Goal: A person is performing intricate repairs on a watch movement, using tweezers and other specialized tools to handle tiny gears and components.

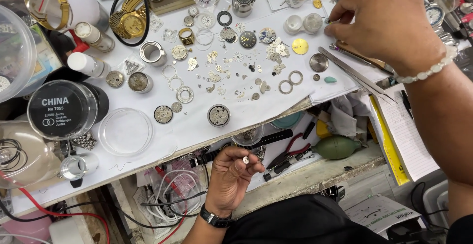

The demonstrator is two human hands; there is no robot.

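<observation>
At the far left of your tabletop (pixel 148 140) stand a black-lidded round tin (pixel 61 109) and an empty clear dish (pixel 125 131). Mid-sheet, the watch lies fully stripped: gears, plates and rings spread out, two dials (pixel 248 39) among them; nothing looks reassembled. Your left hand (pixel 231 175) hangs below the tabletop edge, its grip closed on a small silver part (pixel 246 160). Your right hand (pixel 387 25) rests at the far right, fingers pinched narrow; on what, I cannot tell. Tweezers (pixel 357 74) lie just beside it. Open room is scarce.
</observation>
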